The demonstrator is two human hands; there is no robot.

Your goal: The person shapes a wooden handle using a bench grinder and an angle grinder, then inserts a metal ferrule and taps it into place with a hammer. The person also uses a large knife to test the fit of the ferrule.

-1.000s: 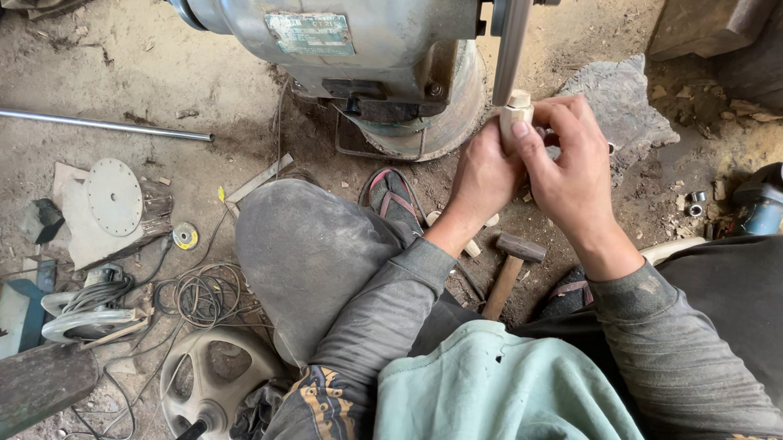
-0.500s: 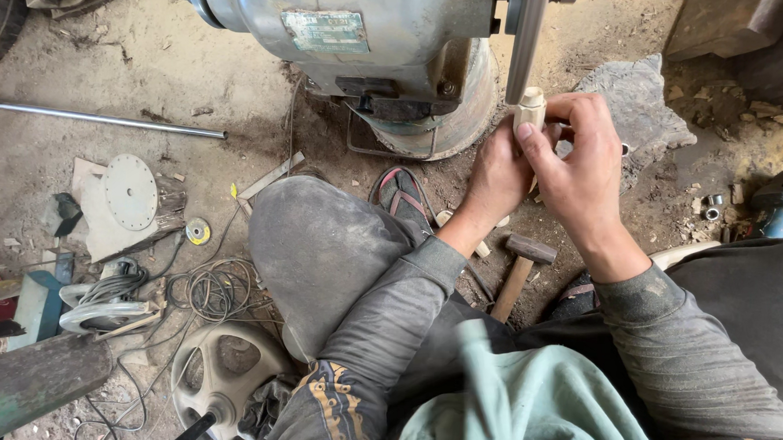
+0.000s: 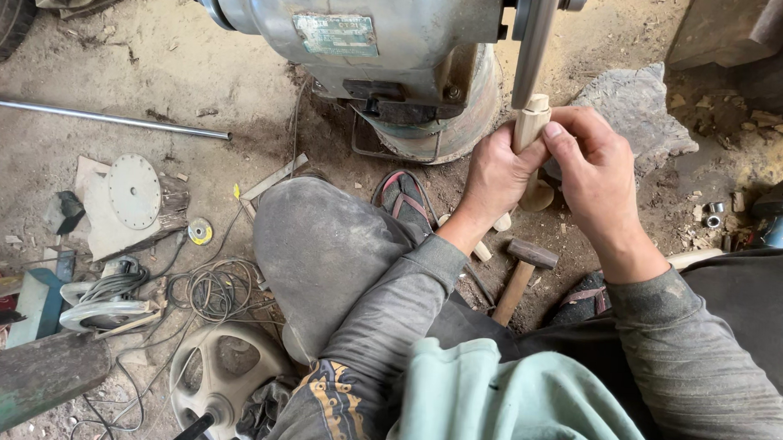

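Both my hands grip a short pale wooden piece and hold it upright. Its top end sits against the edge of a thin grey wheel on a large metal bench machine. My left hand wraps the lower part of the wood from the left. My right hand clasps it from the right, with the thumb pressed on its side. My knees in dusty grey trousers frame the spot.
A hammer with a wooden handle lies on the dirt below my hands, beside several wood offcuts. A long metal rod, a round saw blade, coiled wire and a hubcap lie at left. A rock sits at right.
The view has drifted slightly; my hands and the wooden piece stay at the wheel's edge, the piece held a little more upright.
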